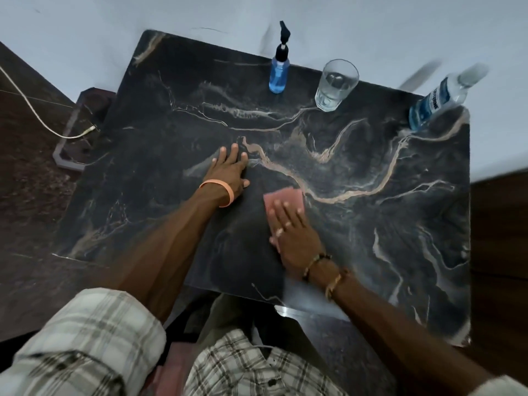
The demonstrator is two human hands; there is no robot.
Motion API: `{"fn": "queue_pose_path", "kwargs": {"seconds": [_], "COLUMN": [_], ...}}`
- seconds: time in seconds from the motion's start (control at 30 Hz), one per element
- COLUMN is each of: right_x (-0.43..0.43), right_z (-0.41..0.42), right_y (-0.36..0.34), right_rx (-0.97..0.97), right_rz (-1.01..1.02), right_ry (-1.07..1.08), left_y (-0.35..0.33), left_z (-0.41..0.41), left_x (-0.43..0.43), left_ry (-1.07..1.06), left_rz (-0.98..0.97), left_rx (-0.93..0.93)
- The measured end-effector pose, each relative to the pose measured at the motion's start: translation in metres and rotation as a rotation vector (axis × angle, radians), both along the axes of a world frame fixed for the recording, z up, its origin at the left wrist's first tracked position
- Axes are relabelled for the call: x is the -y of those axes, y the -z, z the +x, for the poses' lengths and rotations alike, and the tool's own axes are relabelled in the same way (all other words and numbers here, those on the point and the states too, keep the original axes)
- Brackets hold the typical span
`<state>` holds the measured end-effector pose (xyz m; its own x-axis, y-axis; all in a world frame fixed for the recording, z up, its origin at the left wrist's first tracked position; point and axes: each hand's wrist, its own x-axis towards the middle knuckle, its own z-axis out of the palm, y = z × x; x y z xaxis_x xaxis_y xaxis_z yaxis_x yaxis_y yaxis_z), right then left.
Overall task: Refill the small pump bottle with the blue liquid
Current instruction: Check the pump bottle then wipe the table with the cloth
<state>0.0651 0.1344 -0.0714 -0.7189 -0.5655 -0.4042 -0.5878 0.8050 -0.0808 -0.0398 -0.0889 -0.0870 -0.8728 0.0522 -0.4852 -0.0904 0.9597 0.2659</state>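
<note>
- A white cable (34, 115) runs across the dark floor at the far left, its end lying by a low grey-edged stand (68, 162) just beside the table's left edge.
- A rolled-up, white-and-grey plaid sleeve (85, 338) covers the upper left arm at the bottom of the view.
- The left hand (228, 170) lies flat on the black marble-patterned table top (371, 224). Its fingers are straight and spread and hold nothing. An orange band (220, 191) circles its wrist.
- The small clear pump bottle (279, 72) stands upright at the far edge of the table, close to the pale wall and well apart from both hands. Its black pump head is fitted on, and blue liquid fills most of its body.
- A flat pink cloth (285, 197) lies on the table near the middle, to the right of the left hand.
- The right hand (294, 238) presses down on that cloth with straight fingers laid over it, not curled round it. A ring shows on one finger, and beaded bracelets (323, 267) sit at the wrist.
- A clear drinking glass (335, 84) stands to the right of the pump bottle, apart from it.
- A large clear plastic bottle with a blue label (437, 101) stands at the far right corner, with blue liquid in its lower part and its top blurred.
</note>
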Motion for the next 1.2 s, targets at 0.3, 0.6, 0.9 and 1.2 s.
{"fn": "queue_pose_path", "kwargs": {"seconds": [0.3,0.6,0.9,1.2], "right_x": [0.026,-0.033,0.041,0.067], "right_z": [-0.066,0.005,-0.03,0.025], "right_y": [0.008,0.008,0.018,0.01], "right_rx": [-0.093,-0.105,-0.068,0.012], "right_rz": [0.036,0.045,-0.008,-0.076], "right_ry": [-0.063,0.238,-0.078,-0.112], "left_y": [-0.01,-0.011,-0.009,-0.011], "left_z": [-0.01,-0.01,-0.004,-0.012], "left_x": [0.007,0.006,0.022,0.051], "left_ry": [0.058,0.05,-0.118,-0.128], "left_rz": [-0.034,-0.052,-0.008,0.07], "left_rx": [0.013,-0.014,-0.028,-0.054]}}
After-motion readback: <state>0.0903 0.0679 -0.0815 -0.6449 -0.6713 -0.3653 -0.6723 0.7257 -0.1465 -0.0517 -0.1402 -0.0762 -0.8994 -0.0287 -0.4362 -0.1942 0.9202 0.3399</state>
